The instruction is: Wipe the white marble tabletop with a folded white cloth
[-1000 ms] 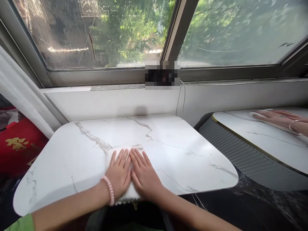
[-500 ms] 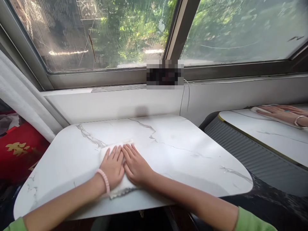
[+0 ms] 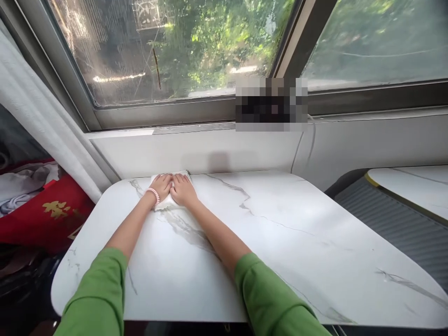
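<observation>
A white cloth (image 3: 168, 204) lies flat on the white marbled table (image 3: 280, 242), close to its far edge by the wall. My left hand (image 3: 161, 185), with a pink beaded bracelet at the wrist, presses down on the cloth with fingers stretched forward. Right beside it, my right hand (image 3: 182, 189) rests flat on the same cloth, the two hands touching. Both arms reach far out in green sleeves. Most of the cloth is hidden beneath the hands.
A window (image 3: 182, 51) and a white wall (image 3: 157, 151) stand behind the table. On the left are a white curtain (image 3: 42, 102) and a red bag (image 3: 56, 205) holding cloth items. A second marbled table (image 3: 413, 182) with a ribbed grey side is at right; a cable (image 3: 311, 140) hangs by the wall.
Both hands and the cloth have slid forward from mid-table to the far edge. My view has turned left, and another person's hand on the right-hand table has left the picture.
</observation>
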{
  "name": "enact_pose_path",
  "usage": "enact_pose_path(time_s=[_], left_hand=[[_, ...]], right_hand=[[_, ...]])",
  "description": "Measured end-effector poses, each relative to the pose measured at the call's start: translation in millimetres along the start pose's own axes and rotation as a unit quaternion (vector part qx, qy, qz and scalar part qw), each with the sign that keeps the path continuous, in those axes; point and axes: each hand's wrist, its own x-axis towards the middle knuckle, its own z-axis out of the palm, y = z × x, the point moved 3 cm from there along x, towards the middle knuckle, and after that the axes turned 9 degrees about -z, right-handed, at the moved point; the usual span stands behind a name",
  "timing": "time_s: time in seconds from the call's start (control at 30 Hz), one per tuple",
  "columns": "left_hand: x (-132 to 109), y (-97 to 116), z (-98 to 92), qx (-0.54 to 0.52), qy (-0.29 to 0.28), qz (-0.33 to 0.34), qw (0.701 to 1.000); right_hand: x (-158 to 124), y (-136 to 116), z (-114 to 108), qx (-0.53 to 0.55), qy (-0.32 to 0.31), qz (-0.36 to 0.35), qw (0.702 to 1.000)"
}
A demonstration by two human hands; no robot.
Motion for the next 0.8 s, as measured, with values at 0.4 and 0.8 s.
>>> enact_pose_path(time_s=[0.4,0.8], left_hand=[[-69,23,-7.7,0.019,-0.037,-0.027,0.999],[-237,55,-48.2,-0.013,-0.007,0.042,0.999]], right_hand=[[-53,-32,-10,0.026,-0.052,-0.014,0.998],[-171,-129,-26,0.275,-0.125,-0.061,0.951]])
